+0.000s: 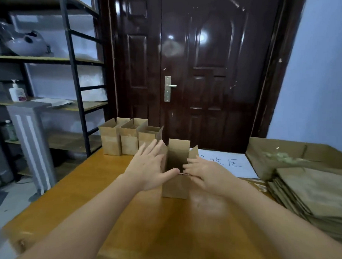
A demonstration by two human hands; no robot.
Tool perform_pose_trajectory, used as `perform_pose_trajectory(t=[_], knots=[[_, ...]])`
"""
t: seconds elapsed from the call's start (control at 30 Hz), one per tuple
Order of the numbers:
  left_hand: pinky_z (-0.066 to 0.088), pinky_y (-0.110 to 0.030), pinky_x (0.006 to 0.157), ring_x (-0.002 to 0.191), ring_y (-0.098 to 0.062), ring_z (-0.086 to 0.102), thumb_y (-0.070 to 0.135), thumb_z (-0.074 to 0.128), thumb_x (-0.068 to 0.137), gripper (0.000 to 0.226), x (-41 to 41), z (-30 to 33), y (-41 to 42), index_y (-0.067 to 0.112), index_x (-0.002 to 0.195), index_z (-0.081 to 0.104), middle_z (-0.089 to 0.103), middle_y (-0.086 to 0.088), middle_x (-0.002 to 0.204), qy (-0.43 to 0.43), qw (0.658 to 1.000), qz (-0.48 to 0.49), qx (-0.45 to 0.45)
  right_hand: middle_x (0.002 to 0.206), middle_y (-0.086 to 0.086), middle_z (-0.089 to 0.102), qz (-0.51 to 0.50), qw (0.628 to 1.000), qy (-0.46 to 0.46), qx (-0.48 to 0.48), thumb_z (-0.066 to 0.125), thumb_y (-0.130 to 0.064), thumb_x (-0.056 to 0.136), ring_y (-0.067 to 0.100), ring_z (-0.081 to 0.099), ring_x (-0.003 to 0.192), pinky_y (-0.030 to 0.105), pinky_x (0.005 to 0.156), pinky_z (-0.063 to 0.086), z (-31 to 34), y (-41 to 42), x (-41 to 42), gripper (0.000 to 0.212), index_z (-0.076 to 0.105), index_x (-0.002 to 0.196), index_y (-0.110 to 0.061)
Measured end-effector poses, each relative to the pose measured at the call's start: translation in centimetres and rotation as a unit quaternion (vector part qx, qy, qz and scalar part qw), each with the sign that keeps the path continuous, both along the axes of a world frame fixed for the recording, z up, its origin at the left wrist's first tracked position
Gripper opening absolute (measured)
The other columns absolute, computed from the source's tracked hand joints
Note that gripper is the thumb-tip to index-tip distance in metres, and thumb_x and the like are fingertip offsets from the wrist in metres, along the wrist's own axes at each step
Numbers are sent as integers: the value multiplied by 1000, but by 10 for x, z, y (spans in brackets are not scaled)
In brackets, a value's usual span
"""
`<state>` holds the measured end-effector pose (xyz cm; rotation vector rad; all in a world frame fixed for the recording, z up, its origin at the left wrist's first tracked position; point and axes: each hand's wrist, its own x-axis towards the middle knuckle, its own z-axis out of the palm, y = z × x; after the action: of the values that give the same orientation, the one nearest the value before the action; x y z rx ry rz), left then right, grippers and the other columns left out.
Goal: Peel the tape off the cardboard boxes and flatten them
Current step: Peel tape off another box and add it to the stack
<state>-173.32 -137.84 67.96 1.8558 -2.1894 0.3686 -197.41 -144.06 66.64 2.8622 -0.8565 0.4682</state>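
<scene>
Standing on shelves: a black metal rack (75, 78) rose at far left, with a pump bottle (17, 93) on one shelf.
Waiting boxes: three open cardboard boxes (127, 137) stood in a row at the far edge of the counter (94, 190), left of centre.
Left hand: the left hand (150, 168) lay flat against the left wall of the small box (177, 184), fingers (147, 149) straight and spread, thumb reaching across the near rim; it pressed and clasped nothing.
Task box: it stood upright mid-counter between both hands, top flaps up and mouth open.
Right hand: the right hand (204, 174) met the right wall, fingertips hooked over the rim, seemingly pinching it.
Handling: thin corrugated board looked light and stiff yet easily creased; squeezing opposite corners should collapse it, while taking a flap alone would likely bend it. No tape showed from here; any remaining probably sat on the hidden underside.
Paper sign: a white sheet (229, 162) with handwriting lay behind.
Flattened stack: folded boxes (312, 194) were piled at right, beside a large carton (283, 154).
</scene>
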Motion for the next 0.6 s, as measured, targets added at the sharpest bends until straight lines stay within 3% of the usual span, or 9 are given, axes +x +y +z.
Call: perform_pose_trajectory(t=[0.07, 0.17, 0.27, 0.37, 0.43, 0.5, 0.6], knots=[[-3, -43, 129, 160, -17, -2, 92, 13, 88, 106, -23, -7, -5, 16, 158, 40, 9, -2, 173, 10, 1000, -12, 12, 152, -5, 51, -50, 999, 7, 19, 46, -27, 102, 16, 39, 145, 37, 120, 32, -1, 6, -23, 42, 59, 142, -24], [4, -42, 130, 159, -18, 9, 97, 18, 84, 112, -37, -20, -14, 18, 163, 28, 18, -1, 172, 19, 999, -12, 33, 161, -7, 37, -103, 992, 8, 70, 51, -28, 99, 11, 30, 149, 30, 122, 25, -1, 17, -39, 53, 46, 152, -27], [12, -40, 128, 159, -17, 13, 96, 28, 82, 112, -43, -36, -12, 25, 166, 8, 11, 3, 173, 66, 996, 6, 57, 165, -13, 24, -125, 976, -46, 170, 56, -39, 90, 8, 21, 151, 27, 120, 20, -2, 25, -42, 72, 33, 157, -30], [34, -37, 120, 154, -15, 30, 79, 53, 87, 104, -54, -50, -9, 35, 164, -2, 19, 10, 171, 181, 982, 1, 52, 165, -12, 25, -153, 951, -137, 230, 54, -59, 87, 11, 25, 151, 34, 121, 26, -6, 25, -32, 79, 31, 158, -31], [45, -32, 110, 146, -14, 44, 63, 65, 90, 103, -62, -57, -9, 39, 163, -4, 32, 13, 166, 265, 963, -14, 48, 165, -7, 29, -177, 935, -187, 246, 55, -62, 92, 13, 30, 149, 34, 121, 28, -10, 24, -22, 78, 32, 158, -27], [46, -29, 108, 143, -16, 48, 56, 66, 94, 101, -69, -61, -11, 36, 164, -4, 37, 11, 164, 307, 950, -14, 47, 164, -4, 32, -199, 930, -201, 235, 53, -65, 94, 15, 30, 149, 36, 120, 28, -15, 24, -10, 79, 33, 158, -24], [44, -33, 112, 148, -16, 42, 66, 60, 93, 102, -76, -69, -8, 31, 165, -5, 28, 8, 169, 320, 946, 0, 48, 157, -2, 42, -236, 928, -196, 211, 49, -75, 89, 20, 36, 145, 40, 116, 35, -17, 26, 1, 84, 35, 156, -27]])
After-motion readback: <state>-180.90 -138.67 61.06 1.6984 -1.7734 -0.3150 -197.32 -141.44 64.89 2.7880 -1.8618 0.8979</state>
